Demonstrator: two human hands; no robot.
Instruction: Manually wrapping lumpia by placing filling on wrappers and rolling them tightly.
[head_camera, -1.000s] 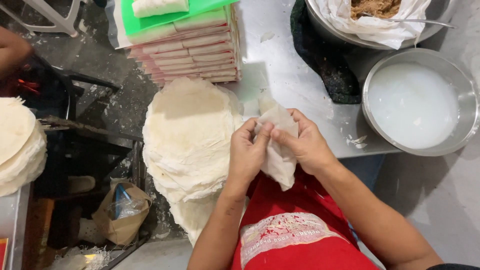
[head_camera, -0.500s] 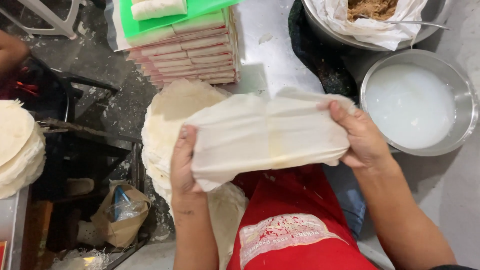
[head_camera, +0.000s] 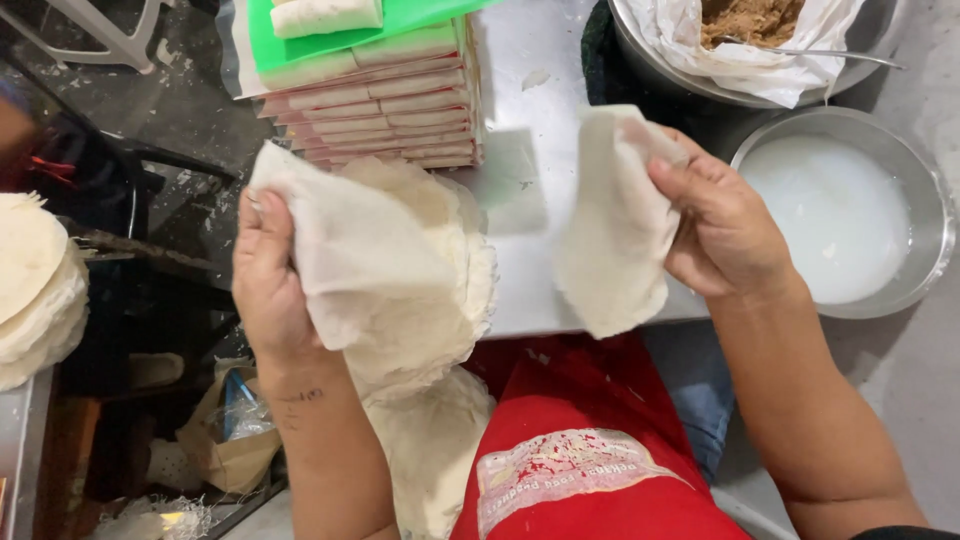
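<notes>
— What do you have in each hand right now?

— Your left hand (head_camera: 275, 290) grips one thin pale wrapper sheet (head_camera: 370, 260) by its left edge, fingers closed over it. The sheet drapes to the right, over the stack of wrappers (head_camera: 440, 330) that hangs past the near edge of the steel tabletop (head_camera: 520, 200). Your right hand (head_camera: 725, 235) is closed on a second wrapper sheet (head_camera: 615, 230), pinched at its top right corner, so that it hangs down with its long axis running from the far side toward you.

— How do the two sheets lie to each other?

— Apart, with bare tabletop showing between them. The left one spreads wide and nearly flat; the right one droops folded and narrow, its lower tip near the tabletop's near edge.

— And what is around you?

— Just right of your right hand stands a metal bowl of white liquid (head_camera: 835, 215). At the far right corner sits a lined bowl of brown filling (head_camera: 750, 20). At the far edge, left of centre, finished rolls are layered under a green tray (head_camera: 330, 40).
</notes>
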